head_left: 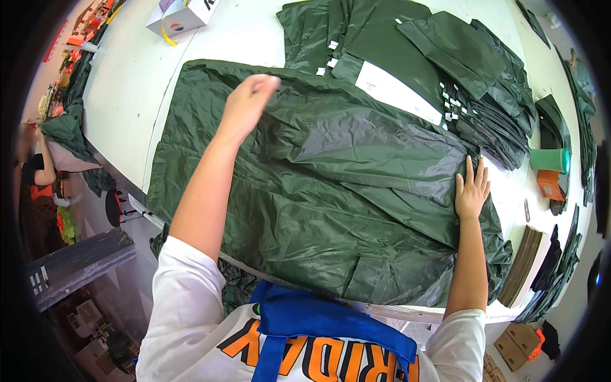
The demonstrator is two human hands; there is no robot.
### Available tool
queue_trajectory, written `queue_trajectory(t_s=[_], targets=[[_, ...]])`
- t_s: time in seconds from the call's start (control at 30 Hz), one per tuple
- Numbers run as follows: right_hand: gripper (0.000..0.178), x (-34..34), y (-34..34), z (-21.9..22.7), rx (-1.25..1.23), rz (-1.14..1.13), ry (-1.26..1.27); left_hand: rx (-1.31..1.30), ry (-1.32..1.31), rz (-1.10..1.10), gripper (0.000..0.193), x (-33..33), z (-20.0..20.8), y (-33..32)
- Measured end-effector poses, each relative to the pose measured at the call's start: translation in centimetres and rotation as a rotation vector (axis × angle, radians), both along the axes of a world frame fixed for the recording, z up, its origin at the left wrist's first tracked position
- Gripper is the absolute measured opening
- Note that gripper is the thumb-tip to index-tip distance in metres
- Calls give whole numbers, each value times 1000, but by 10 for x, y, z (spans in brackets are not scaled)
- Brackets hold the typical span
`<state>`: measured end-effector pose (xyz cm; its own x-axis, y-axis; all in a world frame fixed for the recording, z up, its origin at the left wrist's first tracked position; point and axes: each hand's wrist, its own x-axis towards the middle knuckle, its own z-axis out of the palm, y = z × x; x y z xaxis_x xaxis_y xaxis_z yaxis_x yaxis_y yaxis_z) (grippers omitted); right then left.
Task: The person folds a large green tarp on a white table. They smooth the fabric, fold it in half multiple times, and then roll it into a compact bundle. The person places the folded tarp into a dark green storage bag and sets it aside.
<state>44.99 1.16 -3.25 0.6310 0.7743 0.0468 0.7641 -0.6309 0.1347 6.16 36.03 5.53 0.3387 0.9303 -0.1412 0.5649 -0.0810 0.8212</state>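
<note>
A large sheet of shiny dark green fabric (299, 223) lies wrinkled across the table in front of me and hangs over its near edge. My left hand (247, 108) is over the upper left part of the fabric. Its fingers are curled together, slightly blurred at the tips, and what they hold, if anything, does not show. My right hand (471, 190) rests flat on the right end of the fabric, fingers stretched out and apart.
Behind the fabric lie stacked green cut pieces (382, 32) with small white tags and a white paper sheet (398, 92). A white box (184, 18) with a yellow tape stands far left. On the right are a green cylinder (549, 160) and a brown stack (520, 267).
</note>
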Motion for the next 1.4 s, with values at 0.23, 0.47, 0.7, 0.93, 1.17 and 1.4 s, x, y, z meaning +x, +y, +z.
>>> queue_trajectory(t_s=[0.23, 0.47, 0.7, 0.93, 1.17, 1.4], targets=[[52, 1, 2, 3, 36, 28, 10, -527, -129, -57, 22, 22, -20, 73], [48, 6, 2, 8, 72, 22, 91, -574, -174, -234, 26, 32, 4, 69], [29, 37, 63, 48, 103, 112, 342, 370, 520, -526, 26, 46, -36, 70], [32, 44, 57, 85, 43, 105, 323, 373, 1062, -647, 30, 72, -2, 63], [22, -56, -112, 150, 312, 527, -156, 900, 458, -830, 6, -59, 60, -17], [11, -176, -200, 139, 42, 569, 222, 648, 422, -917, 16, -204, 28, -185]])
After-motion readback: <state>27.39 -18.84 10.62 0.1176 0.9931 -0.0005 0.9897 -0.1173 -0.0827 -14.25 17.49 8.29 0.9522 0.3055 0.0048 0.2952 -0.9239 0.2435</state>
